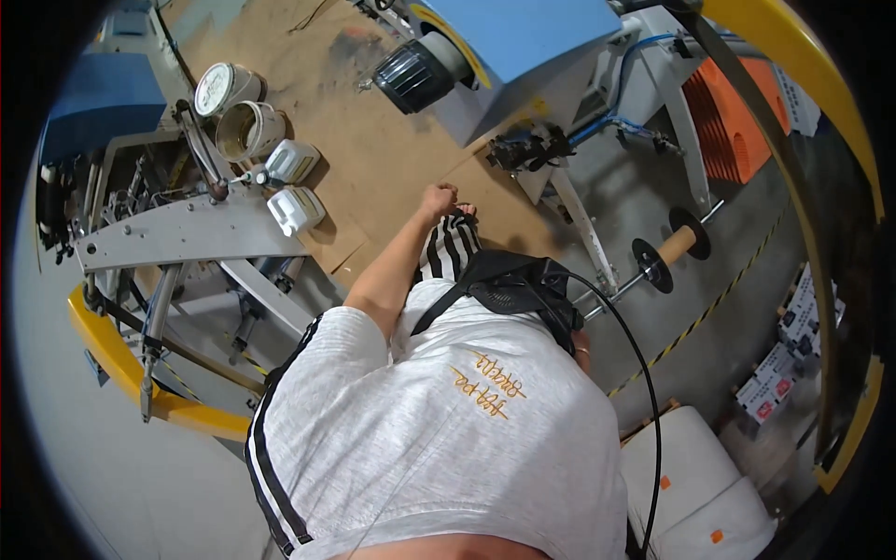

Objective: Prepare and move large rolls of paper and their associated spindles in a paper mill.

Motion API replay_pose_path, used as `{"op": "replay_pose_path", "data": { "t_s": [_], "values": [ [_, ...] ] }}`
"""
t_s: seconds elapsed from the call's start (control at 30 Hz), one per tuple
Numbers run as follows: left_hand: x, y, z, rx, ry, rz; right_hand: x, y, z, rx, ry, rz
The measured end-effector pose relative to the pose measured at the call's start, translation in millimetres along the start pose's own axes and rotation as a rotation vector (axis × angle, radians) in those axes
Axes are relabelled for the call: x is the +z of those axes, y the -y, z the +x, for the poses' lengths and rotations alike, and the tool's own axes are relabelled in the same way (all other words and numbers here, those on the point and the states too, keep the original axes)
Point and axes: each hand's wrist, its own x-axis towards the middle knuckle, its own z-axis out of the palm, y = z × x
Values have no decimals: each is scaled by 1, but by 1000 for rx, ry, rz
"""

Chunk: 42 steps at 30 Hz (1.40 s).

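Observation:
My left hand (439, 199) is in front of my body, above my striped black-and-white trousers (446, 245). Its fingers are curled in and no object shows in them. Of my right hand (581, 353), only a small part with a thin band at the wrist shows at my right side. My shirt and a black bag (523, 285) hide its fingers. The bag sits at my waist on a strap, and a black cable (644, 373) runs from it past my right side. Part of my foot (468, 211) shows just beyond my left hand.
Brown board (373, 168) covers the floor ahead. At left, two white buckets (229, 89) and two white jugs (297, 211) stand by a grey machine frame (187, 233). A blue machine (532, 56) is ahead right, near a spool on a rod (674, 247). A wrapped white bundle (695, 476) lies lower right.

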Motion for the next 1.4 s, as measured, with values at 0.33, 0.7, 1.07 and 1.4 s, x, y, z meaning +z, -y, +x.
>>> {"op": "replay_pose_path", "data": {
  "t_s": [0.33, 0.7, 1.07, 1.4],
  "values": [
    [-35, 7, -18, -78, -48, -98, -6, 20, 7, -233, -1, -44],
    [-41, -7, -9, -65, -1, -52, 21, 52, -5, 36, 9, 180],
    [10, -69, -25, 150, 117, 142, 63, -17, -26, 383, -73, 270],
    [79, -130, -63, 356, 497, 187, 84, -45, -56, 341, -182, 487]
  ]
}}
